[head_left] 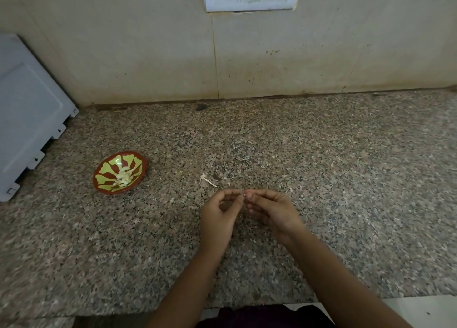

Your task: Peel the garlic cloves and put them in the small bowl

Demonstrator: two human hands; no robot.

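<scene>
My left hand and right hand both pinch what I take for a tiny garlic clove, so I would strip the skin gently; the small red-and-green patterned bowl sits well left of them.

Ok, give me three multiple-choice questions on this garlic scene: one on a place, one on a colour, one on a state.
1. Where does the small bowl sit relative to the left hand? A) to its left B) to its right C) under it
2. What colour is the bowl's rim? A) blue B) red-brown C) white
3. What are the left hand and right hand doing? A) lying flat B) pinching a small bit between their fingertips C) gripping the bowl

Answers: 1 A, it stands well left of both hands; 2 B, a red-brown edge rings the green pattern; 3 B, the curled fingertips meet.
</scene>
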